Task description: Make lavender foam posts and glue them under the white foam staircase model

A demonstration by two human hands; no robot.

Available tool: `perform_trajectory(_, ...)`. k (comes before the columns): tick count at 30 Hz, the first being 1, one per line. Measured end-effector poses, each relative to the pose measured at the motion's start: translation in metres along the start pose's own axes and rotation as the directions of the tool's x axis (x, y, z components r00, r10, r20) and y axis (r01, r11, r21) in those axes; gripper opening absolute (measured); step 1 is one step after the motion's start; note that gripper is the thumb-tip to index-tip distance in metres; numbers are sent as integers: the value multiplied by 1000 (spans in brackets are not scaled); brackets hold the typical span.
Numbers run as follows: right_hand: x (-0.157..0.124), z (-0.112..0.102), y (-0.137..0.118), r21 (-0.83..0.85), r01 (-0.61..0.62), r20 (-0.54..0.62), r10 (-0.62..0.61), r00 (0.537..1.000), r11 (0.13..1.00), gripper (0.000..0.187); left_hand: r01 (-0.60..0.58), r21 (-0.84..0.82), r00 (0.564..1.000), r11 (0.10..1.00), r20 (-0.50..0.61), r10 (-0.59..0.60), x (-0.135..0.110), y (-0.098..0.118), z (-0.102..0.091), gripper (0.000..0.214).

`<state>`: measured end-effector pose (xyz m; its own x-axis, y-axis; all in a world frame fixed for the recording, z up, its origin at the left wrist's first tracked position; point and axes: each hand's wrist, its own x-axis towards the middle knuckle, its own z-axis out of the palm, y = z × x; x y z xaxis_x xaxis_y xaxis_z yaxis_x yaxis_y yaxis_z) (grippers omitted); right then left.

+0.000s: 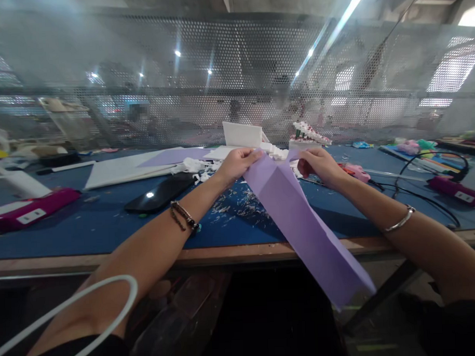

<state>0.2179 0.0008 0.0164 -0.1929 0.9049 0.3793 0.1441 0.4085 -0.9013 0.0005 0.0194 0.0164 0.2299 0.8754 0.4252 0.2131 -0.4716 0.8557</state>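
Observation:
A long sheet of purple paper [301,217] hangs between my two hands, its lower end dangling past the table's front edge. My left hand [239,165] pinches its upper left corner between thumb and fingers. At the upper right, my right hand [317,164] is closed on a narrow strip of the same sheet, with a V-shaped gap between the two held parts. White shreds [238,204] lie scattered on the blue tabletop [106,224] below. Behind my hands stands a white board piece [242,133], upright.
A black phone [160,193] lies left of my left arm. White boards [120,169] and another purple sheet [174,156] are behind it. Magenta tools [36,208] flank the workspace, with a black cable [421,190] at right. A decorated white model [308,134] stands at the back.

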Motion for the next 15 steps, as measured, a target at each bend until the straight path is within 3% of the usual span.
perform_trajectory(3, -4, 0, -4, 32, -20, 25, 19, 999, 999, 29, -55, 33, 997, 998, -53, 56, -3, 0, 3, 37)
perform_trajectory(6, -12, 3, -11, -54, -62, 195, 71, 978, 997, 31, -116, 124, 990, 985, -64, 125, -8, 1, 11, 37)
perform_trajectory(10, -20, 11, -17, -304, 133, 358, -17, 933, 943, 33, -177, 158, 982, 971, -43, 186, -12, 2, 20, 36)
perform_trajectory(12, -20, 13, -17, -409, 216, 343, -71, 937, 887, 23, -189, 115, 980, 975, -48, 196, -12, 2, 21, 34)
perform_trajectory(15, -16, 9, -15, -523, 141, 189, -46, 981, 841, 26, -157, -39, 984, 987, -90, 153, -10, 1, 21, 28)
